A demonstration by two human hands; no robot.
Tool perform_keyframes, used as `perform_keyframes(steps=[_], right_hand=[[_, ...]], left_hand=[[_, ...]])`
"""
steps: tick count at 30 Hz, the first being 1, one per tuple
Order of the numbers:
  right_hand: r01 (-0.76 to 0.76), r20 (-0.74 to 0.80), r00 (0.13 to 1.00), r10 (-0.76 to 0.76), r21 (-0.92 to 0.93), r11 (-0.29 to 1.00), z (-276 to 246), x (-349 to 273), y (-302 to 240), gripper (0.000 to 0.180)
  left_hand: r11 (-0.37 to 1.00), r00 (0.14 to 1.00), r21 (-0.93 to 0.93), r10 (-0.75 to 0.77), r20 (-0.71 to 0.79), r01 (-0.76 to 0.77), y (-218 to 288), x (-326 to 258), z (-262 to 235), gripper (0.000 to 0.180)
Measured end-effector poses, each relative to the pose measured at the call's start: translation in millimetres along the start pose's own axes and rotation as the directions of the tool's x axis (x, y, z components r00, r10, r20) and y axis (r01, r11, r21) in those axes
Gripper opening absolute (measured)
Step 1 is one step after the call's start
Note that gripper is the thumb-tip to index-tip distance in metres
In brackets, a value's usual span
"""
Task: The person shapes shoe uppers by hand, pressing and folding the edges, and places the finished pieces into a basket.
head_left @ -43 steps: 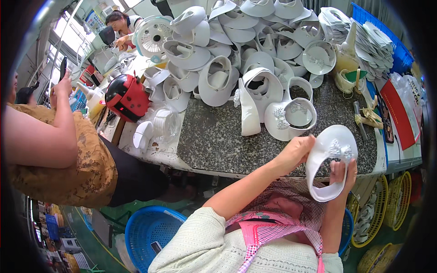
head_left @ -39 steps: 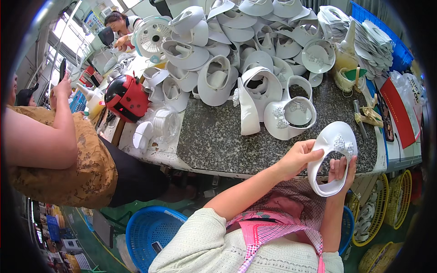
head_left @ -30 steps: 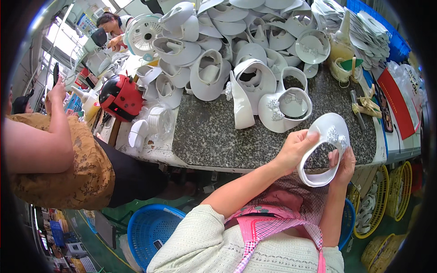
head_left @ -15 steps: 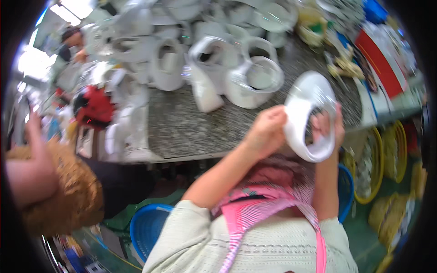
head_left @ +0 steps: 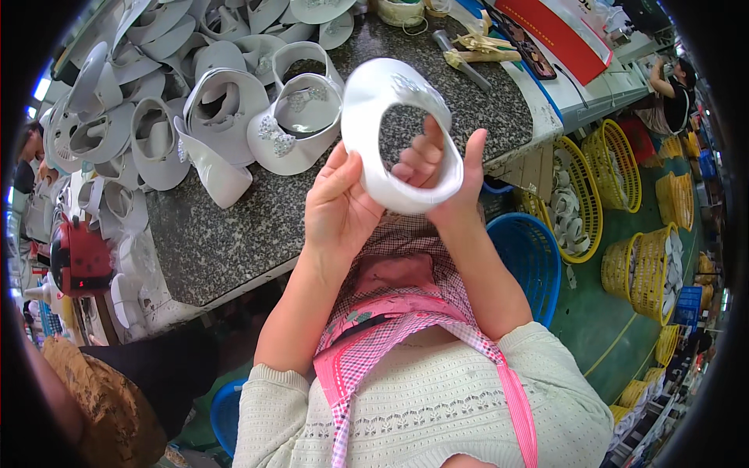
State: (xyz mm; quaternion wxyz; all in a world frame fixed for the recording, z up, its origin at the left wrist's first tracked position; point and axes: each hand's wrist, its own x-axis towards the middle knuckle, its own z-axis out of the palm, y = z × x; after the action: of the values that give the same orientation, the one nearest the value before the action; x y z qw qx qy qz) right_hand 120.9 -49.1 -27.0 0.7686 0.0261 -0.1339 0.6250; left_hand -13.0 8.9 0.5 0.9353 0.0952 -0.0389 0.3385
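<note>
A white sun visor (head_left: 367, 117) with a glittery ornament on its brim is held up over the table's front edge, its opening facing me. My left hand (head_left: 339, 199) pinches the band's left side, thumb in front. Around the right side is my right hand (head_left: 452, 187); its curled fingers show through the opening, while its thumb stands up clear of the band. Behind the held visor, another white visor (head_left: 292, 148) with glittery bows lies on the speckled tabletop (head_left: 211, 242). Beside it, a further white visor (head_left: 226, 187) leans tilted.
Many white visors (head_left: 160, 148) are heaped at the back left. Wooden sticks (head_left: 488, 56) and a phone (head_left: 530, 51) lie at the back right. A blue basket (head_left: 538, 249) and yellow baskets (head_left: 589, 203) stand on the right-hand floor. Another person's brown-clad body (head_left: 101, 398) is at left.
My view has swung to the right. The visor has turned in my hands, its brim now tipped to the upper left. My right thumb has lifted off the band.
</note>
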Motion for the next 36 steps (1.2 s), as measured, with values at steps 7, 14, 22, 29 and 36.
perform_keyframes(steps=[7, 14, 22, 29, 36], right_hand=[[0.081, -0.153, 0.985, -0.083, -0.018, 0.997, 25, -10, 13, 0.037], [0.160, -0.245, 0.946, -0.211, -0.212, 0.964, 39, -14, 12, 0.037], [0.077, 0.072, 0.996, -0.048, -0.475, 0.877, 37, -25, -16, 0.032], [-0.103, 0.036, 0.989, 0.146, -0.546, 0.831, 30, -36, -9, 0.032], [-0.113, -0.151, 0.988, -0.027, -0.836, 0.536, 46, -53, 6, 0.029]], left_hand=[[0.994, 0.964, 0.034, 0.105, -0.246, -0.100, -8, 12, 8, 0.026], [0.997, 0.961, 0.054, 0.060, -0.268, -0.048, -12, 12, 7, 0.024], [0.923, 0.961, 0.344, -0.084, -0.262, 0.175, 6, 15, 1, 0.055], [0.630, 0.932, 0.772, 0.324, -0.160, -0.087, 31, 51, 14, 0.013], [0.696, 0.867, 0.693, 0.448, -0.217, -0.186, 40, 51, 10, 0.019]])
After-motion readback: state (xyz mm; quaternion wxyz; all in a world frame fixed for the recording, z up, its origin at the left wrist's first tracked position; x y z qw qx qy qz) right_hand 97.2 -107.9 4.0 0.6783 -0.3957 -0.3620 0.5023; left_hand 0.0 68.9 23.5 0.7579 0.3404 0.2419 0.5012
